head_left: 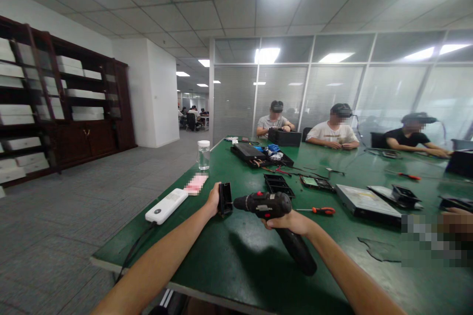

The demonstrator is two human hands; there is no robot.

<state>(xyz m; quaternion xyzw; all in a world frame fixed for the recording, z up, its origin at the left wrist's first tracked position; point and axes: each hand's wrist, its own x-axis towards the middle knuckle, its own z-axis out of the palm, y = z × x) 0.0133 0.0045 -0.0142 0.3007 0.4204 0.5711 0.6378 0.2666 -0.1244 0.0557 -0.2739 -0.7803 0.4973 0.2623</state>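
My right hand [286, 221] is wrapped round the grip of a black cordless drill [264, 203] with red buttons, its chuck pointing left. My left hand [213, 199] holds a small black plastic housing [225, 199] upright on the green table, fingers behind it. The drill's tip comes close to the housing's right side; whether they touch I cannot tell. A black tray with compartments [279, 185] lies just beyond the drill. To the right of the drill is a screwdriver [323, 211] with an orange and black handle.
A white power strip [166, 206] and a clear jar [203, 155] stand at the left edge of the green table [177, 261]. An optical drive [367, 205], a circuit board [317, 183] and an opened black case [251, 153] lie farther off. Several people sit across the table.
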